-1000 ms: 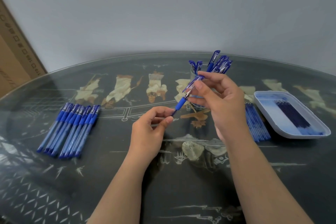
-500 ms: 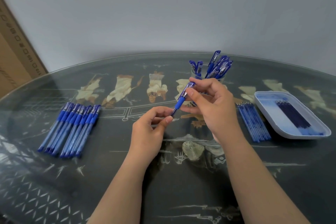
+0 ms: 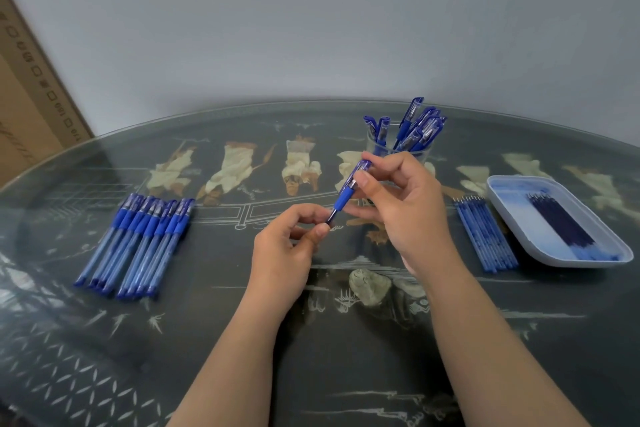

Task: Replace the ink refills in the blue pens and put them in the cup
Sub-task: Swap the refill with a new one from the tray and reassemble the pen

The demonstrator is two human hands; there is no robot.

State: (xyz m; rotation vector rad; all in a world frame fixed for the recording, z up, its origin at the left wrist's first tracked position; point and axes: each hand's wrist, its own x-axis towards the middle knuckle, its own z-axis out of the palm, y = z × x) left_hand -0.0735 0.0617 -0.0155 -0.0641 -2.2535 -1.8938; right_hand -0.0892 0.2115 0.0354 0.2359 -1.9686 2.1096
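Note:
A blue pen point(image 3: 347, 189) slants between my hands above the table's middle. My right hand point(image 3: 403, 204) grips its clear barrel near the upper end. My left hand point(image 3: 289, 243) pinches its tip between thumb and forefinger. Behind them stands a clear cup point(image 3: 398, 149) holding several blue pens. A row of several blue pens point(image 3: 138, 243) lies on the left of the table. Several light blue refills point(image 3: 485, 232) lie to the right of my right hand. Dark refills point(image 3: 557, 225) lie in a pale tray point(image 3: 502, 191) at the far right.
The table point(image 3: 207, 340) is a dark glass-topped oval with painted figures. A cardboard box point(image 3: 24, 107) leans against the wall at the back left. A plain wall runs behind the table.
My right hand has drawn the pen down and back from the cup toward me. My left hand has stayed in place, pinching the tip.

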